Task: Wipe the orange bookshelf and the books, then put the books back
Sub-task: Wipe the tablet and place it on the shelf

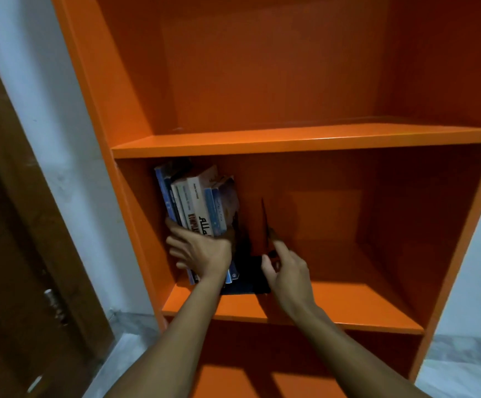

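The orange bookshelf (291, 142) fills the view. A row of several upright books (202, 202) leans at the left end of its middle shelf. My left hand (199, 251) is spread across the lower spines and grips the row. Right of the books, a flat black piece (247, 278) lies on the shelf board, with a thin dark upright plate (264, 219) rising from it, seen edge-on like a bookend. My right hand (286, 271) pinches the lower part of that plate between fingertip and thumb.
The upper shelf (305, 133) holds nothing. The right half of the middle shelf (362, 297) is bare orange board. A brown wooden door (18, 254) stands at the left, with white wall (61, 124) between it and the bookshelf. Pale floor (463, 369) shows at the lower right.
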Demonstrator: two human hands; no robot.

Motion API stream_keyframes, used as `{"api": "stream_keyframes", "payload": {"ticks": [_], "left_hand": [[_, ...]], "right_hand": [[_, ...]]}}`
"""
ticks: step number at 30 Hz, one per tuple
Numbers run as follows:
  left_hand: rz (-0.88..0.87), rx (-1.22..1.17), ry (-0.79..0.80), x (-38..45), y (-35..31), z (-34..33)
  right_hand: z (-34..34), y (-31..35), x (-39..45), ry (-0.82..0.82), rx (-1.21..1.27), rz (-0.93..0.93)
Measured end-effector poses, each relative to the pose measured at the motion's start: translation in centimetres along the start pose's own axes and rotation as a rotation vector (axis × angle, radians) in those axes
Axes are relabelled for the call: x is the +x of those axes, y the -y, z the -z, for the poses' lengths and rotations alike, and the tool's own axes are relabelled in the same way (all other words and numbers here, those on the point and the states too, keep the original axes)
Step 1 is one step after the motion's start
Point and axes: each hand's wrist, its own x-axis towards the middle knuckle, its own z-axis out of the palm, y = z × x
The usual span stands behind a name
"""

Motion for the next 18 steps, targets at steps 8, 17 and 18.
{"api": "stream_keyframes", "payload": {"ticks": [8, 17, 18], "left_hand": [[-0.035, -0.05, 0.007, -0.2, 0.0, 1.6], [-0.09, -0.123, 0.025, 0.3, 2.1, 1.3], [-0.11, -0.125, 0.027, 0.4, 2.3, 1.2]], "right_hand": [[-3.9, 4.0, 0.5, 0.126, 0.292, -0.227], [-5.2, 4.1, 2.8, 0.255, 0.272, -0.494], [-5.4, 4.0, 3.0, 0.286, 0.245, -0.496]]}}
